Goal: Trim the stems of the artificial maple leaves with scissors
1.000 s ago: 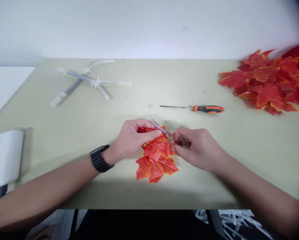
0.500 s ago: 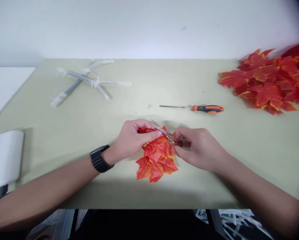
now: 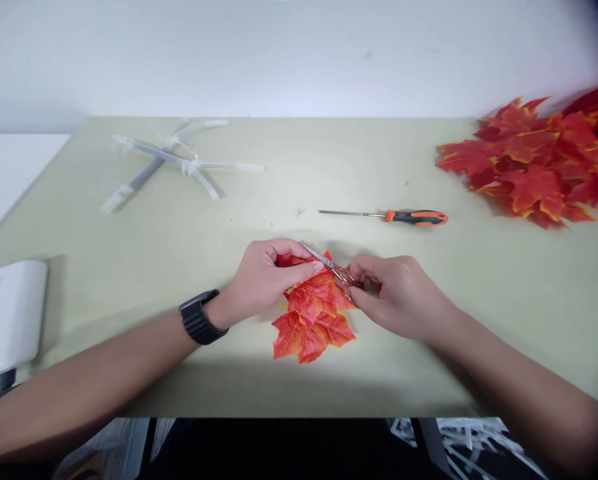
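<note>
Near the middle of the pale green table, my left hand pinches the top of a small bunch of red-orange maple leaves between thumb and fingers. A black band circles that wrist. My right hand holds the copper-coloured handles of small scissors. Their silver blades point up and left, close together, across the top of the leaves beside my left fingertips. What lies between the blades is too small to tell. The lower leaves hang toward the table's front edge.
Behind the hands lies an orange and black screwdriver. Translucent wrapped sticks lie at the back left. A pile of red leaves fills the back right, and a white device sits at the left edge.
The scissors' blades and handles have come closer together as the fingers of my right hand closed. My left hand and the leaves have hardly moved.
</note>
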A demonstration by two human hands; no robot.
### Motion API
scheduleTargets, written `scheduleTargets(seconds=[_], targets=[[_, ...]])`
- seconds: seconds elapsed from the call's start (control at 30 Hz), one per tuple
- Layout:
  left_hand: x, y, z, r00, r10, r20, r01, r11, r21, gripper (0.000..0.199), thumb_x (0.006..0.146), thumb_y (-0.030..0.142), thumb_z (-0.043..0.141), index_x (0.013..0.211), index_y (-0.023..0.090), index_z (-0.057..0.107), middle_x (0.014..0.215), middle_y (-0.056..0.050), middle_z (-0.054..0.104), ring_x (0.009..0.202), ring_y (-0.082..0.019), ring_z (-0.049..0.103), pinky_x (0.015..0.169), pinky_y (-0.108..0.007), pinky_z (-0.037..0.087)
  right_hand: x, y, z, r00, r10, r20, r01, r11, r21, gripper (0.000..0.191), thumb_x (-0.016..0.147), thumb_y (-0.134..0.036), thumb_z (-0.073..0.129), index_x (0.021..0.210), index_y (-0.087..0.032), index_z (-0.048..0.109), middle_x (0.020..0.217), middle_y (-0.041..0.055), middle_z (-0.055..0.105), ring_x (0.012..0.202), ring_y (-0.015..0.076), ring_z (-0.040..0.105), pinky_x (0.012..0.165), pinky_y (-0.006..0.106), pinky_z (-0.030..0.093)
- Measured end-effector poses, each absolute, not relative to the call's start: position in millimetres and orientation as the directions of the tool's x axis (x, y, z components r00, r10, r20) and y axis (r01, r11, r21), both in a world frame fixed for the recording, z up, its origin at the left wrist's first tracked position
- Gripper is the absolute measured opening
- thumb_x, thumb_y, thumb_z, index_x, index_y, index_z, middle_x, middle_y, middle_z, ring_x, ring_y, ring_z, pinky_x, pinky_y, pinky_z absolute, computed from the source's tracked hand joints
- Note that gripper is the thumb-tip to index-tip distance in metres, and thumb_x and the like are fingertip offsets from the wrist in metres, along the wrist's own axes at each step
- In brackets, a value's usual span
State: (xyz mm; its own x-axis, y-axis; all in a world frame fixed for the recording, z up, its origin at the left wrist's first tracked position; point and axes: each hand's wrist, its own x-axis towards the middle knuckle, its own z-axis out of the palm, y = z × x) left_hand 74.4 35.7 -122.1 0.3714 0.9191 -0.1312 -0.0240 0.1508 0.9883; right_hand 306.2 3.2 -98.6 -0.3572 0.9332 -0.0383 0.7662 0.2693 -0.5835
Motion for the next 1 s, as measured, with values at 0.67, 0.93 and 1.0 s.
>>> scheduleTargets(seconds=[0.67,0.93,1.0], targets=[[75,36,-122,0.316,0.943,-0.106,-0.06,0.132,0.989,0.028,0.08,0.031,0.087,0.099,0.02,0.071,0.095,-0.002,0.073,0.078,-0.012,0.068,0.072,-0.022,0.058,317,15,-86,-0.169,0.983,-0.073,0.315,-0.016,-0.949,0.033,0.087,-0.049,0.078,0.088,-0.023,0.057,0.079,-0.0006,0.059,0.059,0.0106,0.046,0.057,0.028,0.043],[76,35,-120,0.306,0.942,-0.137,-0.056,0.161,0.985,0.046,0.08,0.035,0.087,0.118,0.028,0.063,0.083,0.001,0.069,0.069,-0.015,0.068,0.062,-0.026,0.06,314,16,-85,-0.097,0.989,-0.114,0.249,-0.087,-0.965,0.036,0.083,-0.048,0.082,0.088,-0.022,0.058,0.086,0.0022,0.067,0.062,0.0105,0.051,0.057,0.027,0.048],[75,35,-121,0.309,0.941,-0.139,-0.045,0.16,0.986,0.05,0.08,0.036,0.087,0.123,0.029,0.063,0.084,0.001,0.069,0.068,-0.015,0.068,0.062,-0.026,0.061,314,15,-87,-0.098,0.99,-0.106,0.253,-0.078,-0.964,0.035,0.085,-0.049,0.08,0.088,-0.022,0.058,0.088,0.003,0.068,0.063,0.0108,0.051,0.056,0.026,0.048]])
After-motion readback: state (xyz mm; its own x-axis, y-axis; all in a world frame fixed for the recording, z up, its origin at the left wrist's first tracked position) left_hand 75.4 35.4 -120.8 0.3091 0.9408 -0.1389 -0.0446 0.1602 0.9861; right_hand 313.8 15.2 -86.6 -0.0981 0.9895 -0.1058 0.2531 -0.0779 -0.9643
